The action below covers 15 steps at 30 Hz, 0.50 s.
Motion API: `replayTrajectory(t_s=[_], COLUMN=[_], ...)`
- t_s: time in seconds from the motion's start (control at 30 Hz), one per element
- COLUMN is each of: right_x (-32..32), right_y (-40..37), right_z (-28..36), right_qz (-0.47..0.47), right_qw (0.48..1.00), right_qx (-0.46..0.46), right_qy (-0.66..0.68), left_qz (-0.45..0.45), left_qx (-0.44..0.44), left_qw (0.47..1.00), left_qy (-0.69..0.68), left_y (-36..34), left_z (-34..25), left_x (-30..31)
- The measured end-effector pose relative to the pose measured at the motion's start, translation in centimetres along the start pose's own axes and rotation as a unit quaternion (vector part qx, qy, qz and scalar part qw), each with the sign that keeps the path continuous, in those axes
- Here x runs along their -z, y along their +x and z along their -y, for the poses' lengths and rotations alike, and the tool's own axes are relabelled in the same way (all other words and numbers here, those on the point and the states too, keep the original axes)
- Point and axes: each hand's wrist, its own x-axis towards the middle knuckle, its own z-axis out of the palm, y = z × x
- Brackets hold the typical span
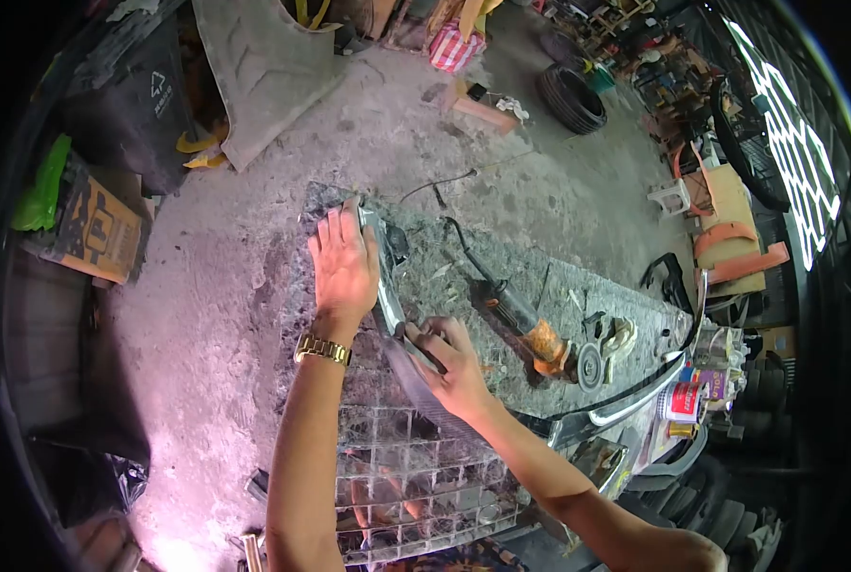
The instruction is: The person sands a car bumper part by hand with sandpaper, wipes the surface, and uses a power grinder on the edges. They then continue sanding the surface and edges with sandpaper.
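My left hand (pixel 344 265), with a gold watch on its wrist, lies flat with fingers stretched out on the far end of a long curved trim strip (pixel 387 303). The strip is shiny at its far part and dark grey and ribbed nearer me. My right hand (pixel 452 360) is curled round a small dark flat piece (pixel 424 351) against the strip; its kind is hard to make out. Right of my hands, an angle grinder (pixel 526 329) with an orange-brown head and a round disc lies on the worn, stained work surface (pixel 464 296).
A crumpled pale glove (pixel 619 338) lies beside the grinder's disc. Further right are another curved trim piece (pixel 626 405) and a paint can (pixel 681 401). A tyre (pixel 571 99) lies on the floor beyond. At left stand a cardboard box (pixel 101 229) and a dark bin (pixel 125 114).
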Motion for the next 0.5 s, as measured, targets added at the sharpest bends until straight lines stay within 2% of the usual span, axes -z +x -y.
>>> replayTrajectory(t_s=[0.27, 0.43, 0.5], right_x=[0.7, 0.4, 1.1], right_y=[-1.1, 0.9, -0.4], right_z=[-0.6, 0.0, -0.4], right_qz=[0.025, 0.014, 0.018], right_qw=[0.999, 0.999, 0.999], right_qx=[0.019, 0.03, 0.043], right_qy=[-0.015, -0.008, -0.006], left_qz=[0.037, 0.016, 0.009], left_qx=[0.029, 0.02, 0.009], left_qw=[0.999, 1.0, 1.0], left_qy=[-0.008, 0.005, 0.022], left_y=[0.4, 0.0, 0.4], left_z=[-0.3, -0.2, -0.1], left_x=[0.4, 0.1, 0.2])
